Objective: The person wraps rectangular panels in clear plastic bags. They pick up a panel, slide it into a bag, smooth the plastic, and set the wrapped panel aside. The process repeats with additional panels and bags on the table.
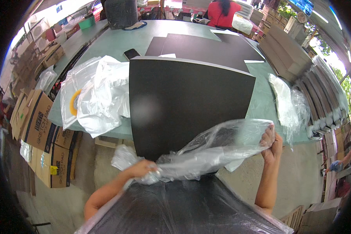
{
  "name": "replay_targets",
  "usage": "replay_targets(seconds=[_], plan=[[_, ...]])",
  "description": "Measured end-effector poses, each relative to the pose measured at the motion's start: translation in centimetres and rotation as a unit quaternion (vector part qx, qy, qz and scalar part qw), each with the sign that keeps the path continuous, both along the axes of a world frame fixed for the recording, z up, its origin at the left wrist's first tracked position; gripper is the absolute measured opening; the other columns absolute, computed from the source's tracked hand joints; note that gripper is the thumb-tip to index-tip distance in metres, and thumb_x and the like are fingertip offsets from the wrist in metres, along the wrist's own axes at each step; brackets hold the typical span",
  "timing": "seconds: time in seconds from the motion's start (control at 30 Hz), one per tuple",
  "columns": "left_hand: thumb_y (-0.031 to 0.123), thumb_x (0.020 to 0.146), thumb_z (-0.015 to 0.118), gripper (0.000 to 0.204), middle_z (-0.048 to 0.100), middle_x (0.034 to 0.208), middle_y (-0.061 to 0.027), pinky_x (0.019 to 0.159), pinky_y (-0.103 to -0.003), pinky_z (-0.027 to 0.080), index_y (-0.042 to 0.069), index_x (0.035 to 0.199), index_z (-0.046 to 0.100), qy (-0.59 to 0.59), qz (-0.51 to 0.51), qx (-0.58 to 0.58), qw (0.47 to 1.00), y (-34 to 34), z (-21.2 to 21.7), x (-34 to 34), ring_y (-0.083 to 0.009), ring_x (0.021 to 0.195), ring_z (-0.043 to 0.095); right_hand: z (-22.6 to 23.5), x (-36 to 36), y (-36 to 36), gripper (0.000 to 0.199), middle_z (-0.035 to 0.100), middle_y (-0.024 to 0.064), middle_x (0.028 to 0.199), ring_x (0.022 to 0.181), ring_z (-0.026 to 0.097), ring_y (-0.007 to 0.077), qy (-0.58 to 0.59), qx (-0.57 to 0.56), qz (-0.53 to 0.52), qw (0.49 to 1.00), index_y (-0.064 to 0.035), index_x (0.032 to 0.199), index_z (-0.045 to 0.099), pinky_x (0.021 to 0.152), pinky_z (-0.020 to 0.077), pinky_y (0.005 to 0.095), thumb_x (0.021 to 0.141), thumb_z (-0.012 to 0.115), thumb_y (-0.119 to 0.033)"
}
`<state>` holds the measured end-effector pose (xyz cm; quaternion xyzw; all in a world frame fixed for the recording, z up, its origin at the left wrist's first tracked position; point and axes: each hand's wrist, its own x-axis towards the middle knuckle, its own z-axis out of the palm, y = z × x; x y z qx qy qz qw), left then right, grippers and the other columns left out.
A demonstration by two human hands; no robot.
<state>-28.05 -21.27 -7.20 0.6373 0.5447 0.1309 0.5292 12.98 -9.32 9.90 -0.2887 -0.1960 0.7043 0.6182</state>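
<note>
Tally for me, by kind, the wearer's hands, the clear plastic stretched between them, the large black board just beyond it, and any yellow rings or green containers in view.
Hands: 2, the left hand and the right hand
Clear plastic: 1
Large black board: 1
Yellow ring: 1
Green container: 1
Total: 6

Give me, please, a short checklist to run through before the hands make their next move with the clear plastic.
1. Left hand gripping the clear plastic: ok, closed on a bunched part.
2. Right hand gripping it: ok, holding it up at the far right end.
3. Plastic smooth between the hands: not ok, gathered and creased.
4. Black board fully covered: not ok, its upper part is bare.
5. Plastic free of tears: cannot tell.
6. Yellow tape roll in sight: ok, beside the white plastic bags.
</note>
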Motion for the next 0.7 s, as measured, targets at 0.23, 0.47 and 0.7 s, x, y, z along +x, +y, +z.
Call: replay_targets(seconds=[0.23,0.47,0.7], plan=[[0.028,0.076,0.06,0.027,0.058,0.08,-0.0094,0.056,-0.024,0.038,0.003,0.077,0.051,-0.083,0.274,-0.024,0.958,-4.1,1.3,-10.5,-0.0124,0.07,0.053,-4.6,1.8,2.5,0.012,0.04,-0.0043,0.056,0.045,0.037,0.005,-0.062,-0.092,-0.118,0.987,-0.0066,0.081,0.053,0.04,0.0313,0.0186,0.085,0.047,-0.016],[0.018,0.073,0.061,0.046,0.051,0.108,-0.0155,0.074,-0.032,0.045,0.002,0.111,0.038,-0.069,0.111,0.071,0.989,2.1,3.9,-0.6,-0.0251,0.092,0.055,-6.3,-5.8,0.2,0.031,0.058,0.003,0.076,0.062,0.053,0.012,-0.263,-0.184,0.067,0.945,-0.0003,0.092,0.056,0.055,0.0443,0.0243,0.081,0.054,-0.029],[0.015,0.068,0.063,0.031,0.053,0.106,-0.0171,0.077,-0.038,0.042,0.006,0.097,0.057,-0.022,-0.131,0.031,0.991,4.7,3.1,8.9,-0.0338,0.093,0.054,-7.0,-6.6,-1.6,0.019,0.059,0.0021,0.076,0.062,0.053,0.0075,-0.293,0.038,0.377,0.878,0.0004,0.088,0.058,0.054,0.0435,0.0219,0.078,0.058,-0.015]])
